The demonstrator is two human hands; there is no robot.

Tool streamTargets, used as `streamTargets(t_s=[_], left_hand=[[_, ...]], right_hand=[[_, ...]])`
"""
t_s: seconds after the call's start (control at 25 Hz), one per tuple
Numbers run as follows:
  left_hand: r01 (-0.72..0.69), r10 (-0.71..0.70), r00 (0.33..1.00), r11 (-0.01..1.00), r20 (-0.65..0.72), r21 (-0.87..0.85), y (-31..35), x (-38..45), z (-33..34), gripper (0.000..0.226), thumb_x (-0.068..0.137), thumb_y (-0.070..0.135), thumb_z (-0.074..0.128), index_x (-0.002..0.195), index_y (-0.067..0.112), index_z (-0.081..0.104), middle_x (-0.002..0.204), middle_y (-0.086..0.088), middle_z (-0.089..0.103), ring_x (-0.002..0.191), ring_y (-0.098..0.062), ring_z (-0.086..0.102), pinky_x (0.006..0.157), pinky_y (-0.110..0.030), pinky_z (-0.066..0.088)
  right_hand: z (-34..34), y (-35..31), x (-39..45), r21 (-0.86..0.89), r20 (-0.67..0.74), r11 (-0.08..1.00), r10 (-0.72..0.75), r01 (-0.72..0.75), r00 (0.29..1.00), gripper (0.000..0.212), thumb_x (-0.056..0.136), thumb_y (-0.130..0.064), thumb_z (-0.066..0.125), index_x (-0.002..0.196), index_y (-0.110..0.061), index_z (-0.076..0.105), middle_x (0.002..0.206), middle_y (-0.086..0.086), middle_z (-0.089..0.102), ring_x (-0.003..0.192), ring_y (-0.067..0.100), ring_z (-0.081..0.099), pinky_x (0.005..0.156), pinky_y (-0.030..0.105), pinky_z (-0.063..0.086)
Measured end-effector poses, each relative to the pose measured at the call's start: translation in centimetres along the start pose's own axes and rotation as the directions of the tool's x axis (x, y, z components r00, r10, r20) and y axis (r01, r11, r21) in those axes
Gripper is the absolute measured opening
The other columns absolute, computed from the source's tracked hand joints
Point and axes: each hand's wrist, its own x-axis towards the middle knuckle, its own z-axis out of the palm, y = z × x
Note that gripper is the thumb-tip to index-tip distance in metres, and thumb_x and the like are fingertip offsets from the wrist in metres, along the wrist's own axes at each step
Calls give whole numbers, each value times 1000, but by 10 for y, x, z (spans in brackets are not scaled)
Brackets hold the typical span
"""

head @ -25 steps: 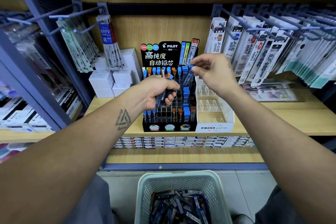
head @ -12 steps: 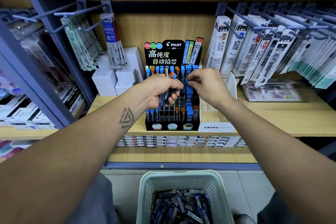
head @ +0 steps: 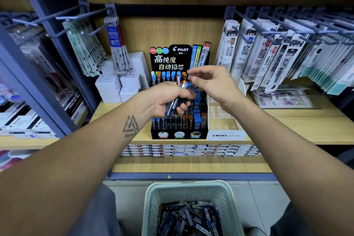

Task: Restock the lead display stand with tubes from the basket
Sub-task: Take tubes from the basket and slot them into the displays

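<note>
The black Pilot lead display stand [head: 179, 134] sits on the wooden shelf, its slots partly filled with blue- and orange-capped tubes. In front of its upper rows, my left hand [head: 162, 99] grips a small bundle of lead tubes [head: 173, 105] whose caps point up and right. My right hand [head: 212, 82] hovers just right of the bundle. Its thumb and forefinger are slightly apart at the blue cap of one tube, with nothing lifted free. Below, on the floor, the pale green basket [head: 153, 197] holds several more loose tubes [head: 189, 218].
A clear Mono organiser [head: 226, 120] stands right of the stand. White boxes [head: 118, 86] are stacked to its left. Refill packs hang on hooks at left [head: 115, 44] and right [head: 268, 57]. Small boxes line the shelf below [head: 191, 150].
My right hand has risen from the stand's slots, where it set a tube, back up to the caps of the bundle. My left hand stayed in place with the bundle.
</note>
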Motion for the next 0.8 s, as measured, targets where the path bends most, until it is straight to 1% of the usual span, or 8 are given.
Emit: streamTargets(t_s=[0.16,0.28,0.36,0.44,0.56,0.64,0.72,0.8], left_hand=[[1,0,995,1000,99,-8,0,-7,4,9,95,0,58,96,9,58,65,-8,53,46,-10,45,40,-17,37],[0,-1,992,1000,124,14,0,-12,1,7,96,2,59,98,8,61,67,-8,54,48,-10,45,40,-16,37],[18,-23,995,998,93,54,0,-14,-3,7,95,3,60,99,9,63,66,-7,55,48,-10,45,40,-17,37],[43,-46,998,996,38,73,0,-15,-9,6,94,6,63,98,11,61,65,-6,55,45,-10,45,38,-17,36],[47,-46,999,997,-27,59,1,-18,-19,15,93,5,64,107,9,60,63,-6,53,41,-9,44,35,-17,34],[26,-24,999,998,-32,56,2,-22,-24,19,94,1,62,112,7,61,64,-7,53,41,-8,44,35,-17,34],[12,-10,999,999,-38,52,3,-29,-27,15,94,0,61,107,9,61,64,-8,53,41,-9,44,36,-17,34],[16,-10,997,997,-74,71,2,-34,-34,9,95,2,61,96,11,60,63,-7,53,41,-8,43,37,-16,33]], right_hand=[[-2,-5,-8,116,109,993,20,-33,994,20,87,9,68,100,-4,76,83,1,74,77,6,68,70,20,54],[-8,-4,-10,187,108,980,48,-67,993,20,84,13,68,95,-3,75,85,5,74,79,11,68,73,22,54],[-18,-4,-7,220,48,973,61,-70,997,14,86,7,70,95,-2,74,83,8,73,76,12,66,73,23,55],[-26,-6,-6,232,-3,970,74,-72,997,11,88,1,70,98,2,73,78,9,69,67,12,63,66,22,56],[-25,-8,-8,157,-16,985,69,-65,997,5,89,0,70,94,-1,72,72,8,67,59,11,61,57,20,54],[-19,-8,-9,111,-5,992,53,-52,999,6,88,0,72,88,-6,73,70,8,69,59,12,64,57,21,55],[-12,-9,-9,86,-1,995,43,-43,999,7,86,1,74,86,-7,73,69,8,71,59,13,66,59,23,57],[-1,-12,-10,138,29,989,52,-55,998,9,84,4,73,88,-5,73,71,9,72,63,16,70,62,23,59]])
